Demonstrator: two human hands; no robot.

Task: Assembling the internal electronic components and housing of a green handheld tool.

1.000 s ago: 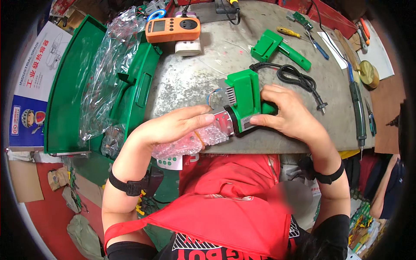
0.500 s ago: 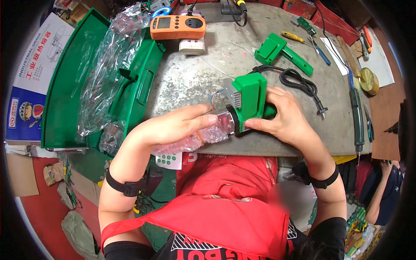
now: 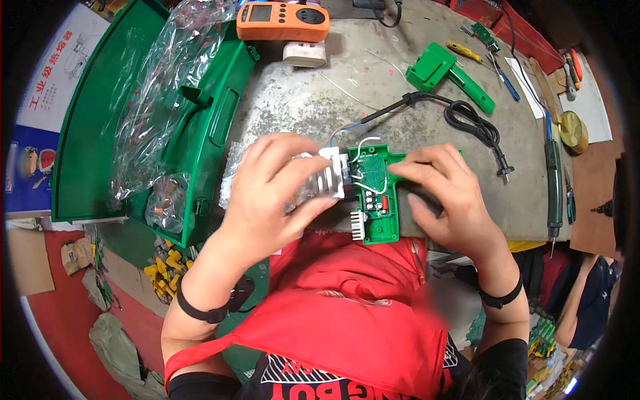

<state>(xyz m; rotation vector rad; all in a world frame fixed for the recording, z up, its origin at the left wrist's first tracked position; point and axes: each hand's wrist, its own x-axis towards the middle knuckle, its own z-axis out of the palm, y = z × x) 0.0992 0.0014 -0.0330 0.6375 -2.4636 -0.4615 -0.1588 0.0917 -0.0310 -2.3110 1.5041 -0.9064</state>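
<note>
Head camera, watched from my remote desk: two bare hands work above a green case half (image 3: pixel 381 233) at the near edge of a worn workbench (image 3: pixel 293 110), its circuit board (image 3: pixel 371 167) and white wires (image 3: pixel 375 190) exposed. The left hand (image 3: pixel 277 183) is blurred, its thumb and fingers spread about a slotted metal piece (image 3: pixel 331 181) beside the case; whether it grips or merely rests there, I cannot tell. The right hand (image 3: pixel 448 193) is loosely curled over the handle side, with a wide gap between thumb and fingers and nothing seen held in it; I cannot make out whether the fingertips touch the case.

As I judge it, uncovering is done: the insides lie bare, and a green cover (image 3: pixel 430 67), which looks like the matching half, lies well apart at the back of the bench. Closing is not done, and I see no cover over the board. The board appears seated in its shell, with a finned metal block (image 3: pixel 359 226) at the near left edge. The black cord (image 3: pixel 470 127) lies coiled beyond the right hand; its thin coloured leads (image 3: pixel 343 129) run toward the metal piece and drop from view, so I cannot say whether they are joined. A yellow screwdriver (image 3: pixel 465 51) lies beyond the cover, out of both hands.
</note>
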